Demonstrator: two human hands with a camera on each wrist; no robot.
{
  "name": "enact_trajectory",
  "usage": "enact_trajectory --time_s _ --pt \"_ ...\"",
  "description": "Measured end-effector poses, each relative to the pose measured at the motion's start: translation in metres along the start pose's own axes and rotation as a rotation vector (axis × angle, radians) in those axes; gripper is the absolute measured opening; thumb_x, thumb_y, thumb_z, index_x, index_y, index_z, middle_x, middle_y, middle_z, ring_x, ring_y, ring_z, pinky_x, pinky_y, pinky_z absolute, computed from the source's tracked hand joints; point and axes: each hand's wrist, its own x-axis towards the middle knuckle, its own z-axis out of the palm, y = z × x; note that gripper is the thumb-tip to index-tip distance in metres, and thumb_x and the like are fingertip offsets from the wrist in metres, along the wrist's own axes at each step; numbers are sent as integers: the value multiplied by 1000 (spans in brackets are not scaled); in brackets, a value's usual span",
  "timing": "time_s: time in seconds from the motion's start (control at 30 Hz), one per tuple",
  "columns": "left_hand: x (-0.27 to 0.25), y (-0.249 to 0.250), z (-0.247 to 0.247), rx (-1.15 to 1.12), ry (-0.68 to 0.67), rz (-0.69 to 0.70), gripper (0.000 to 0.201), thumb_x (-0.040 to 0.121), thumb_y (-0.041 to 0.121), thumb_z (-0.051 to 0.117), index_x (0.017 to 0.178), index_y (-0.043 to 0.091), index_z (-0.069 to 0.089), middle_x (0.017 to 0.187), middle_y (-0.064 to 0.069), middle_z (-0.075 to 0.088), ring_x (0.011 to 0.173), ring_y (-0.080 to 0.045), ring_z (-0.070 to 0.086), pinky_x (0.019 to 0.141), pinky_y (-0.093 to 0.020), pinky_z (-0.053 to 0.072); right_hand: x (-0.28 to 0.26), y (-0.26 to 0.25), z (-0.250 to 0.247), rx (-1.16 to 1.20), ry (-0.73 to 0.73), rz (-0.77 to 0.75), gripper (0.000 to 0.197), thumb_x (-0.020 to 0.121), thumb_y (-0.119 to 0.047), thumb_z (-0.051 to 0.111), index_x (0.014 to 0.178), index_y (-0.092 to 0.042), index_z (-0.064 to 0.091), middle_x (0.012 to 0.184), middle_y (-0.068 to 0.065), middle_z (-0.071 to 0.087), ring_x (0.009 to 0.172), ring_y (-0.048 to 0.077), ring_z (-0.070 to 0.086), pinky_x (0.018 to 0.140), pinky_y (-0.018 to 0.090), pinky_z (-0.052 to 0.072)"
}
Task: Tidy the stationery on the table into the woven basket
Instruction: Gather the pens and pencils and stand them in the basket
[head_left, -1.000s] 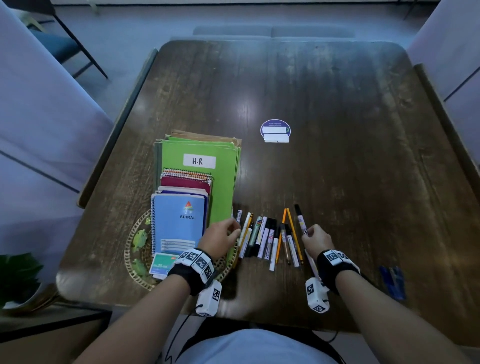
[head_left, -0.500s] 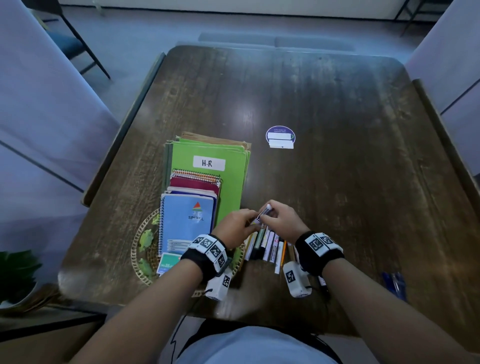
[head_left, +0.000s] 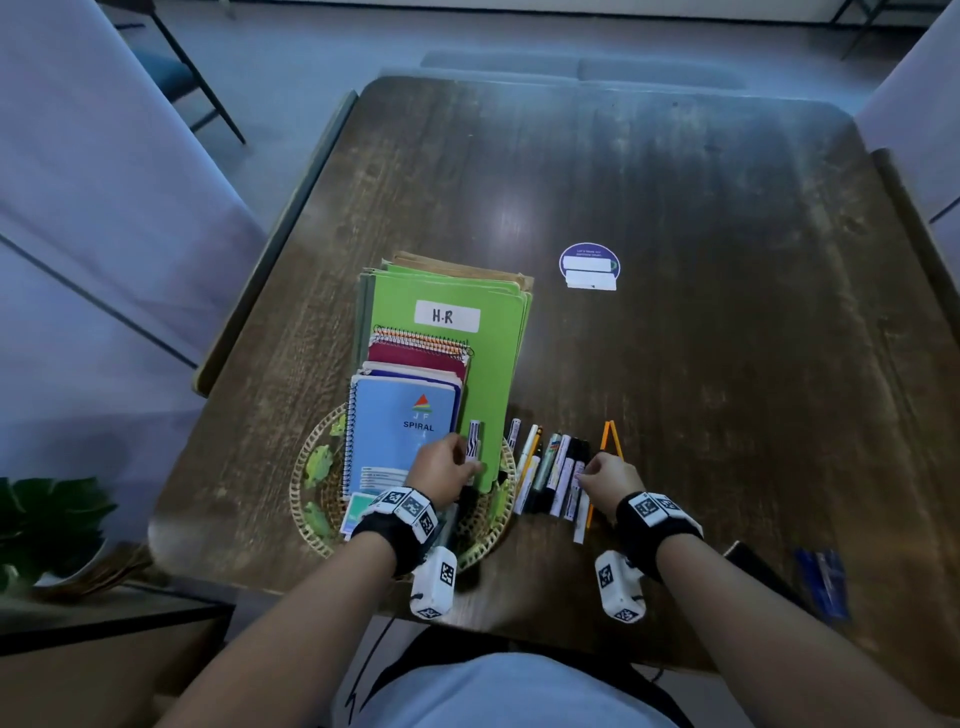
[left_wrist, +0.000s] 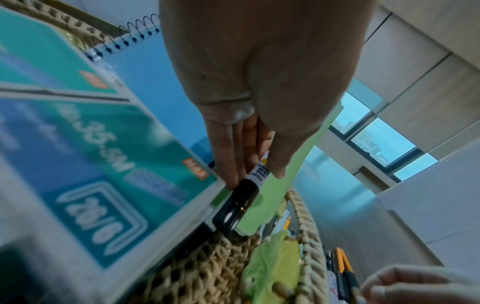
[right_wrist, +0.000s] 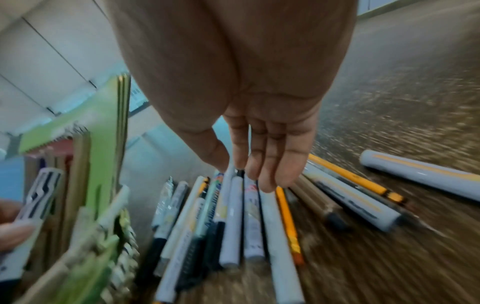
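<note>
A round woven basket (head_left: 304, 499) (left_wrist: 305, 218) sits at the near left of the table, under a stack of green folders (head_left: 447, 296) and a blue spiral notebook (head_left: 400, 431). My left hand (head_left: 470, 462) (left_wrist: 255, 174) pinches a black-capped marker (head_left: 474, 434) (left_wrist: 237, 205) over the basket's right side, beside the stack. To the right, a row of pens and markers (head_left: 550, 467) (right_wrist: 233, 216) lies on the wood. My right hand (head_left: 587, 470) (right_wrist: 233, 166) hangs over that row with straight fingers, their tips at the pens' far ends.
Two yellow pencils (head_left: 610, 436) and a grey marker (right_wrist: 415, 174) lie right of the row. A round purple label (head_left: 589, 265) sits mid-table, blue pens (head_left: 823, 577) near the front right edge. A plant (head_left: 47, 519) stands off the left corner.
Half a second ago both hands met over the pens around one marker. Now the left hand has carried it left over the basket, and the right hand has returned to the row.
</note>
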Motion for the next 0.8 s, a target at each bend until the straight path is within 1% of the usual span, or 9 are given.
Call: enact_trajectory --time_s 0.1,0.2,0.27,0.33,0.4,0.43,0.57,0.73,0.8 --pt "1 -4 5 5 -1 -22 32 88 26 73 110 7 59 96 -7 62 88 -26 60 79 -34 52 -4 9 8 -67 -13 43 15 95 -23 59 106 -13 60 100 6 62 92 23 62 80 37 53" --pt "2 -4 9 31 18 -12 30 87 25 73 108 10 58 98 -9 67 88 -28 63 80 -38 54 -6 13 14 -124 6 63 25 99 -25 52 120 -13 57 117 10 64 105 27 61 78 33 37" --pt "3 -4 12 51 29 -3 24 88 23 71 104 10 58 96 -9 68 84 -27 63 77 -37 55 -5 13 17 -143 11 78 35 100 -27 51 133 -14 51 128 13 59 111 28 60 78 34 37" --pt "3 -3 14 66 37 -1 18 89 19 68 101 10 58 95 -10 68 83 -26 62 74 -36 53 -4 12 20 -148 -3 83 47 100 -29 54 141 -9 44 140 17 51 124 29 54 89 36 44" --pt "3 -3 15 77 41 8 17 89 19 67 101 10 58 95 -9 68 83 -25 60 71 -32 49 -3 10 23 -185 -5 74 45 100 -29 55 136 -4 48 143 18 49 137 29 42 104 36 40" --pt "3 -3 15 82 41 16 18 90 20 67 102 10 58 96 -9 67 83 -25 59 70 -30 45 -5 8 24 -208 -3 76 40 100 -30 55 131 -3 52 140 17 53 137 29 42 104 35 40" --pt "0 -2 13 76 53 47 22 92 25 65 107 10 60 97 -5 64 88 -25 58 74 -30 44 -7 1 26 -224 -23 111 38 100 -38 56 117 -4 63 126 13 64 123 26 57 97 33 46" --pt "-4 3 10 40 33 114 15 93 23 63 104 13 63 92 0 64 86 -21 60 77 -31 50 0 0 31 -114 -49 162 31 97 -36 61 101 -5 63 95 11 67 81 25 65 54 28 45" --pt "-3 5 10 24 10 141 14 94 23 62 104 15 63 93 2 65 87 -19 61 80 -32 51 1 4 30 -51 -71 182 26 97 -31 62 99 -5 62 92 12 68 84 27 69 53 30 49"
